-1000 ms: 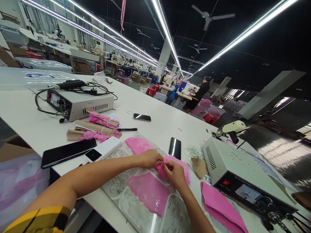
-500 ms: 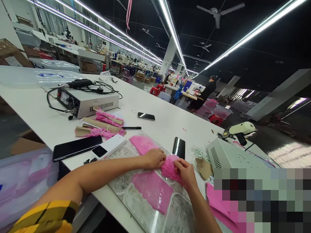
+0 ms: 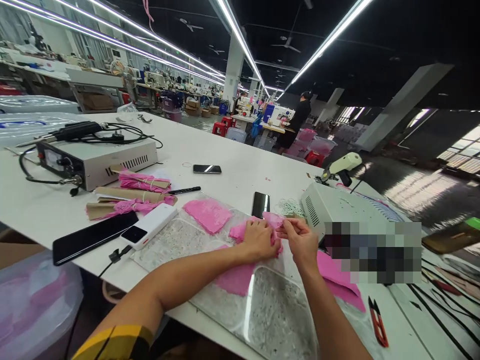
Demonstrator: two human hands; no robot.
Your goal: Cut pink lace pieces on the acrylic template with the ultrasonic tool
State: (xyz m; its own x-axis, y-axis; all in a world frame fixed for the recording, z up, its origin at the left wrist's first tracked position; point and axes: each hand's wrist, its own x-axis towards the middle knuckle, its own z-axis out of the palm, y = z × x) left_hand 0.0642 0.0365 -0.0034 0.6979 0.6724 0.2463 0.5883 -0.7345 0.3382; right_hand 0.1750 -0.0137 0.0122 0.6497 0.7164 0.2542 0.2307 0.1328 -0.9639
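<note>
My white table runs far out in front of me, and on it, close to my body, lies a marbled board with a glossy, clear surface. To the right of the board stands a grey-green machine box, its front blurred out; beyond the board, to the left, is a grey box with a black-handled tool resting on top. A long black slab lies left of the board, and folded pink cloth is at its right side.

Tied pink-and-brown bundles sit past the board's far left side. Within the board's outline I see one flat pink piece toward the far side and another pink piece partly hidden by my forearm. My left hand presses palm down, fingers bent, over crumpled pink fabric above the board's far right part; I can't tell whether its fingertips pinch anything. My right hand pinches the fabric's edge between thumb and forefinger.

Just beside the board's left edge is a white device; just beyond its far edge, a dark phone. Red-handled snips lie to its right, and a black pen just past its far left corner.
</note>
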